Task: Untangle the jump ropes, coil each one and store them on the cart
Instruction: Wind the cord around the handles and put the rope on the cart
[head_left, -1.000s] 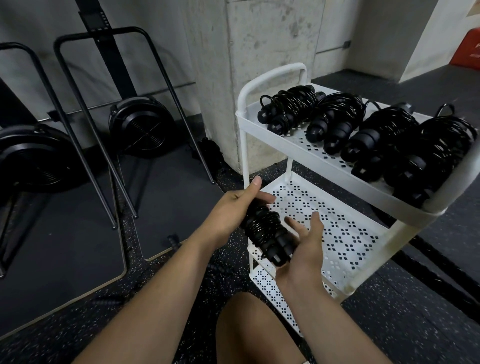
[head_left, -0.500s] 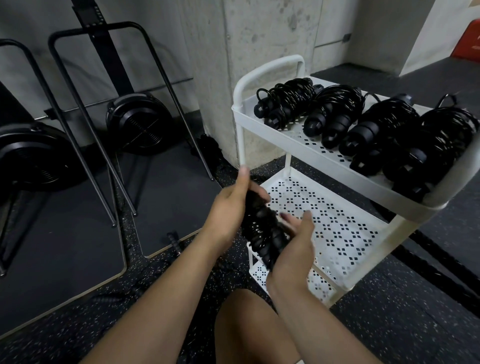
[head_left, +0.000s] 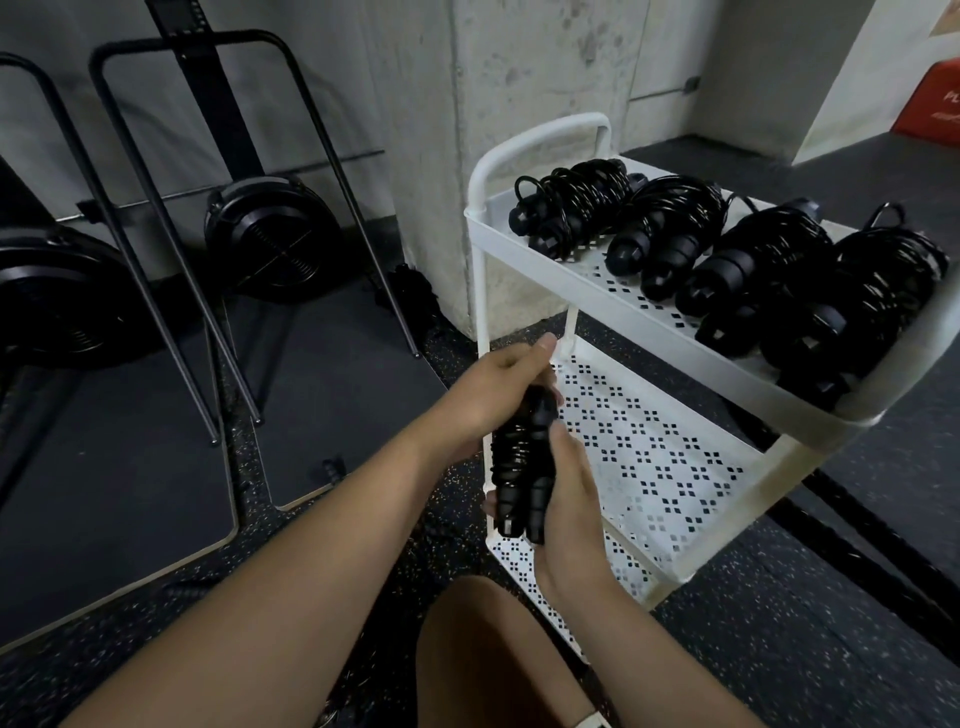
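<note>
A coiled black jump rope (head_left: 522, 467) stands nearly upright between my hands, just in front of the white cart's near corner. My left hand (head_left: 498, 384) grips its upper end, thumb pointing up. Around its lower end, where the two handles sit side by side, curls my right hand (head_left: 566, 499). The white cart (head_left: 613, 306) has a top shelf holding several coiled black ropes (head_left: 727, 260) in a row. Its perforated middle shelf (head_left: 660, 457) lies behind my hands.
A concrete pillar (head_left: 498, 130) rises behind the cart. Two black fan-wheel exercise machines (head_left: 270, 244) with thin metal legs stand on dark mats at the left. My knee (head_left: 493, 654) is at the bottom centre. The floor is speckled black rubber.
The rope bundle has swung from a diagonal lie to nearly upright. My right hand went from open beneath it to curled round its lower end. My left hand stays on top.
</note>
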